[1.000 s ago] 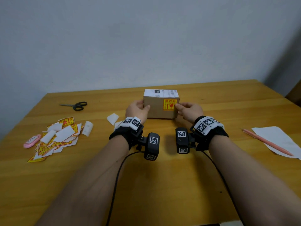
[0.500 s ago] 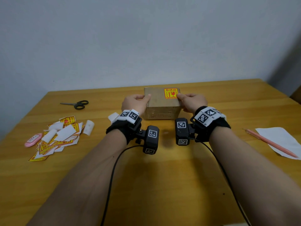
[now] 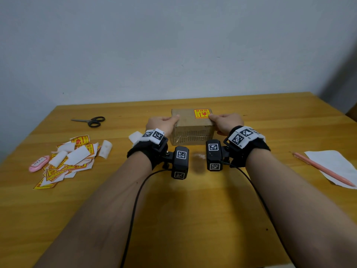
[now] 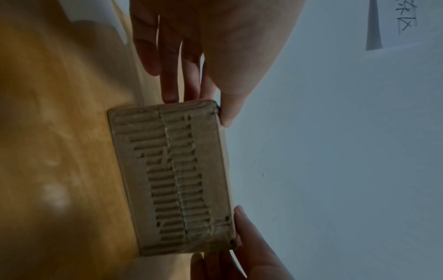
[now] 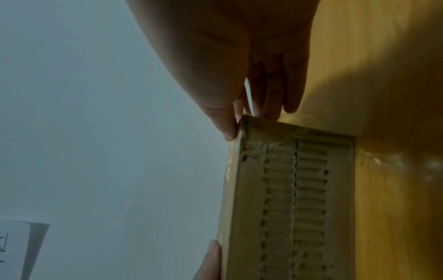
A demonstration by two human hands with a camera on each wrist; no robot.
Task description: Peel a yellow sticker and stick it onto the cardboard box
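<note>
A small cardboard box stands on the wooden table, its ribbed, torn side facing me. A yellow and red sticker lies flat on its top face, towards the right. My left hand grips the box's left end, thumb on top. My right hand grips the right end, its thumb beside the sticker. In the left wrist view the fingers touch the box end. In the right wrist view the thumb lies on the top edge of the box, by the sticker's edge.
At the left lies a pile of yellow stickers and white backing papers with a pink object. Black scissors lie at the back left. A pink pencil rests on white paper at the right.
Both hands have tipped the box away from me, so the stickered face went from the front to the top. The box now sits on the table a little farther off.
</note>
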